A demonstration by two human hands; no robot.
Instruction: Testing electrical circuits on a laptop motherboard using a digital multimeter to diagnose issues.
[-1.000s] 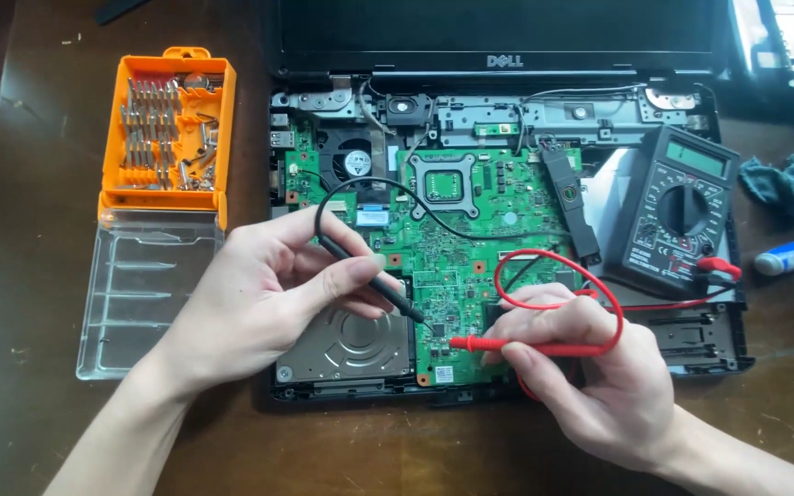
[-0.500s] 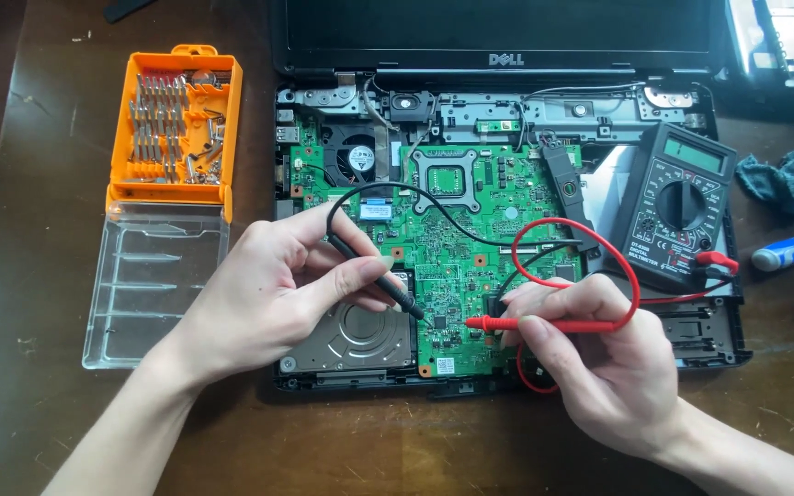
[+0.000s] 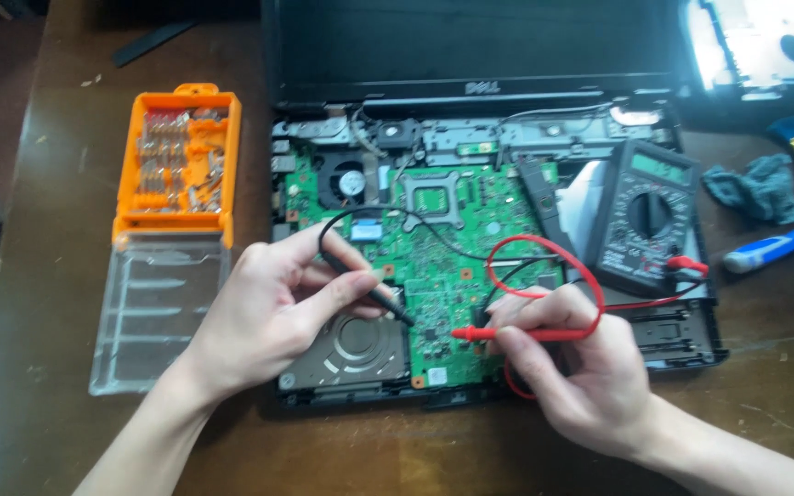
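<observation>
Both probe tips have drawn closer together on the green motherboard [image 3: 452,266] at its near edge. The left hand [image 3: 277,312] pinches the black probe [image 3: 383,298]; the right hand [image 3: 581,367] pinches the red probe [image 3: 516,334]. Steady tips, kept from bridging neighbouring pins, would serve best. Far left, the open orange bit case [image 3: 176,165] holds screwdriver bits.

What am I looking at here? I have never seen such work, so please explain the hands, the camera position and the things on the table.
The camera sits on a person's head and looks down at a brown table. An opened laptop shows its green circuit board. The left hand holds a black probe, the right hand a red probe; both tips meet the board. Their wires run to a dark multimeter. At left lies an orange case of screwdriver bits with a clear lid.
</observation>
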